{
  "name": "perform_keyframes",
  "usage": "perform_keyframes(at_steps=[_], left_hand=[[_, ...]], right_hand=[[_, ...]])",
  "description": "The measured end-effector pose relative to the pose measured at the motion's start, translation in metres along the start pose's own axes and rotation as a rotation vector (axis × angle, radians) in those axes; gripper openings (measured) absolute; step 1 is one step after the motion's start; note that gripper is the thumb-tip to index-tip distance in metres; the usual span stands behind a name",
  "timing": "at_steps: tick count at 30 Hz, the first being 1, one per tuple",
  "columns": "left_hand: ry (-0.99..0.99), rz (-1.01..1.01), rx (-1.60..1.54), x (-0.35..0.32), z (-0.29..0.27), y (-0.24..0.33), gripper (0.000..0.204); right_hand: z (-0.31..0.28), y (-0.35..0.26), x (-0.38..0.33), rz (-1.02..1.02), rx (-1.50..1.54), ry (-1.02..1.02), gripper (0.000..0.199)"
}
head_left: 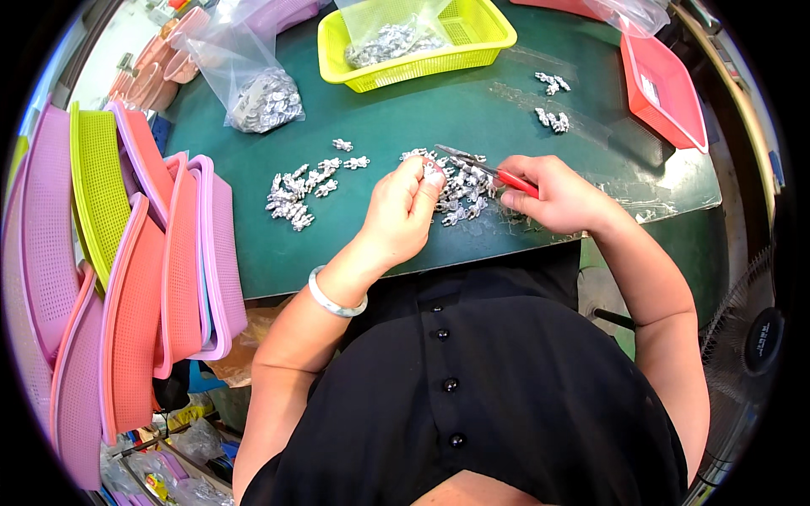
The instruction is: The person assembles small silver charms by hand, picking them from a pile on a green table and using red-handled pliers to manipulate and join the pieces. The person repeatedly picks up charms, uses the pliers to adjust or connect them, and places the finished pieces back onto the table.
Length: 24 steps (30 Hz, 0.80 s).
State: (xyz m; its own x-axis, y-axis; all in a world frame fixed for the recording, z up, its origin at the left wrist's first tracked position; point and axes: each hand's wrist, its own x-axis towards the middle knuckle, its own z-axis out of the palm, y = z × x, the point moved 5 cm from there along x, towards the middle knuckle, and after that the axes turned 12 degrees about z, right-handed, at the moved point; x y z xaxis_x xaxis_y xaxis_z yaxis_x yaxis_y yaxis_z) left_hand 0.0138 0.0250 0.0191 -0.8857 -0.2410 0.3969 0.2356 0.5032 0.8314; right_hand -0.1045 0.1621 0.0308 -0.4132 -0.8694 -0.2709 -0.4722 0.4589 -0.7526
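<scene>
My left hand (pixel 407 202) is closed in a pinch over the near middle of the table, with a small silver metal charm (pixel 433 174) at its fingertips. In my right hand (pixel 553 196) are pliers with red handles (pixel 516 182), their slim dark jaws pointing left, close to my left fingers. A heap of similar silver charms (pixel 460 202) lies beneath and between both hands. To the left, a second loose group of charms (pixel 291 196) is spread on the green table. Whether the jaws touch the held charm cannot be made out.
A yellow-green basket (pixel 413 76) and a clear bag of silver pieces (pixel 267 99) stand at the back. A pink basket (pixel 666 97) sits at the far right, near small charm clusters (pixel 553 120). Stacked plastic baskets (pixel 135 320) crowd the left; a fan (pixel 751 337) is at right.
</scene>
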Motion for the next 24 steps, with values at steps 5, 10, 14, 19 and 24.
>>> perform_keyframes(at_steps=[5,10,14,19,24], left_hand=[[-0.011,-0.029,-0.025,0.0006,0.0001,-0.0026,0.015],[-0.023,-0.062,-0.024,0.0004,0.0003,-0.0048,0.014],[-0.036,-0.056,-0.005,0.0002,0.0004,-0.003,0.012],[-0.047,-0.05,-0.009,-0.0005,0.0015,-0.003,0.012],[-0.018,-0.003,0.013,-0.0001,0.0021,-0.0019,0.012]], right_hand=[[0.0002,-0.0044,-0.001,-0.086,-0.122,0.038,0.022],[0.0005,-0.0038,-0.0005,-0.116,-0.142,0.072,0.016],[0.0017,-0.0051,-0.0006,-0.118,-0.133,0.077,0.014],[0.0022,-0.009,-0.0024,-0.074,-0.161,0.045,0.015],[0.0066,-0.0032,0.0009,-0.129,-0.189,0.181,0.012]])
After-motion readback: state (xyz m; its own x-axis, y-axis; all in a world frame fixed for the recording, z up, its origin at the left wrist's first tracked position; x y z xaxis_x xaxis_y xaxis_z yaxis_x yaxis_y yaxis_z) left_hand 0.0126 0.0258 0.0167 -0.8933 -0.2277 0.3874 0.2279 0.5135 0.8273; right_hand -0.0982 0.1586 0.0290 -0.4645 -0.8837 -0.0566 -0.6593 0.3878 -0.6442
